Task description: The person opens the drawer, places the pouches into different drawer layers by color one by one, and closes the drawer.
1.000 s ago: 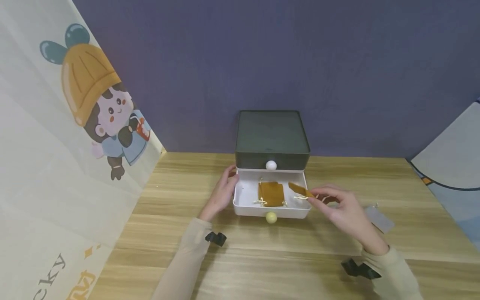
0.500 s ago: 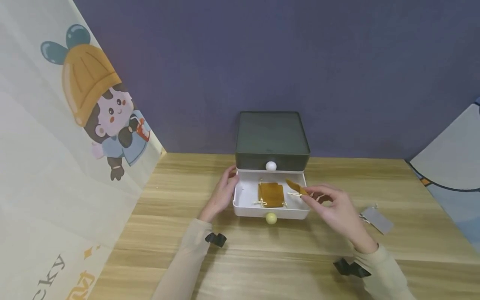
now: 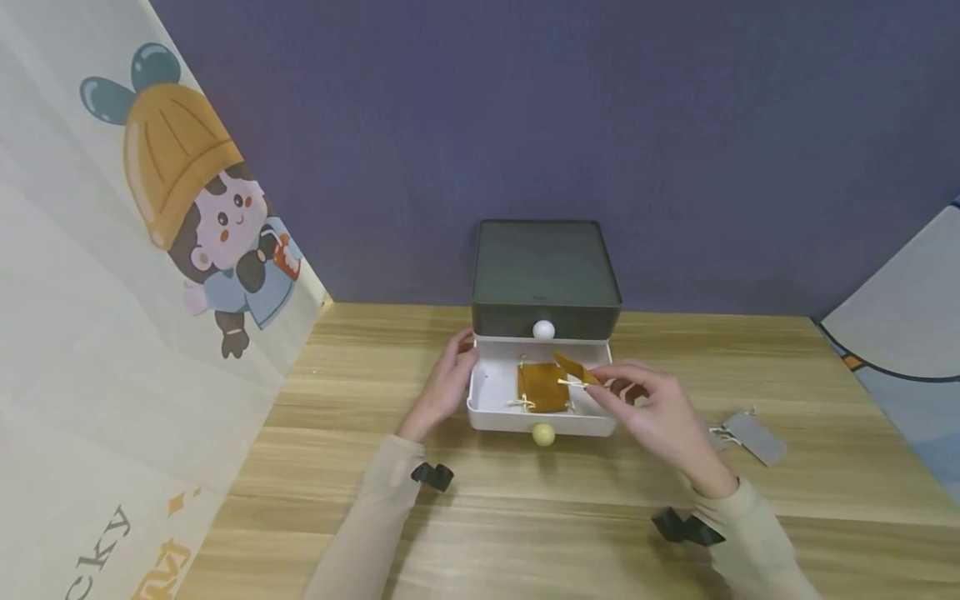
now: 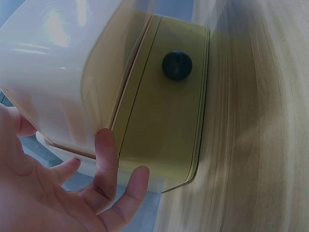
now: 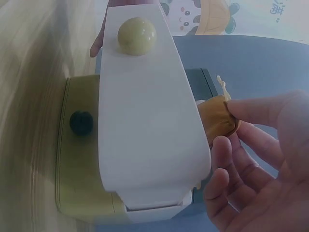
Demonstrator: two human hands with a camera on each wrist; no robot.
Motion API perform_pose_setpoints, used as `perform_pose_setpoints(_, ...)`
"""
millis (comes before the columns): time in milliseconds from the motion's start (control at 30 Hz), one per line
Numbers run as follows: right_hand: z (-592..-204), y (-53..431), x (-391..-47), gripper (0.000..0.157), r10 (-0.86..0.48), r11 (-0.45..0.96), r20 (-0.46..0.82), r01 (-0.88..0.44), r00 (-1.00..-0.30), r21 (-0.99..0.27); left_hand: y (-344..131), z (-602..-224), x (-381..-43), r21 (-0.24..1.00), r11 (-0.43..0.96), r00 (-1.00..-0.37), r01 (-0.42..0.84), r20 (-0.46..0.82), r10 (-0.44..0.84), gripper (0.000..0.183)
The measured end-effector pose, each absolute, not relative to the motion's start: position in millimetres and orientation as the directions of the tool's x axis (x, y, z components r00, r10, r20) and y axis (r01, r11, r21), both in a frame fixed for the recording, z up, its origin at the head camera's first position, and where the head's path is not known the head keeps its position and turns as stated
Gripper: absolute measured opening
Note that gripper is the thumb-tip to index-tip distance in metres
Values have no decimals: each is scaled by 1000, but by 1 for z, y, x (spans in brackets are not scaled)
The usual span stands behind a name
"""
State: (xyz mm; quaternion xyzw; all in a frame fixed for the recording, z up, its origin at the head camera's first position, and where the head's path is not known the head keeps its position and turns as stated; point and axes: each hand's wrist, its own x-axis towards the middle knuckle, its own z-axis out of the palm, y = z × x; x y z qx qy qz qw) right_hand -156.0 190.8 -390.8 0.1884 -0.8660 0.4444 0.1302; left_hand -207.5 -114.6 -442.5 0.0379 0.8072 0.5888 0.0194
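A white drawer (image 3: 491,396) with a pale yellow knob (image 3: 543,434) stands pulled out from a small dark-topped drawer unit (image 3: 546,262). My left hand (image 3: 442,392) rests against the drawer's left side, its fingers loosely bent in the left wrist view. Between thumb and fingertips, my right hand (image 3: 656,408) pinches a mustard drawstring pouch (image 3: 572,365), held tilted over the right part of the drawer. Its cord hangs near the fingertips. Mustard pouches (image 3: 543,390) lie flat in the drawer, seemingly stacked. In the right wrist view the pinched pouch (image 5: 215,116) is partly hidden behind the drawer front.
Grey drawstring pouches (image 3: 757,437) lie on the wooden table (image 3: 555,517) to the right, partly behind my right wrist. A second drawer with a dark knob (image 4: 176,65) sits shut at the bottom of the unit. A blue-purple backdrop (image 3: 540,117) rises behind.
My right hand has moved left with the pouch, bringing it further over the drawer towards the pouches inside. More of the grey pouches shows now. My left hand has stayed put.
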Motion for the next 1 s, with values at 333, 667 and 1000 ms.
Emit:
perform_pose_setpoints(333,-395,182,-165,15,-235,513,434,-490,-870,-704,-115,-442,-207,955,293,-996,47,22,88,59)
perform_pose_setpoints(667,-397,176,-168,12,-220,543,464,-503,-858,-673,-116,-443,-208,954,295,-996,48,24,83,59)
perform_pose_setpoints(1000,-401,170,-170,13,-242,573,530,-560,-813,-598,-115,-442,-208,953,300,-997,41,17,81,60)
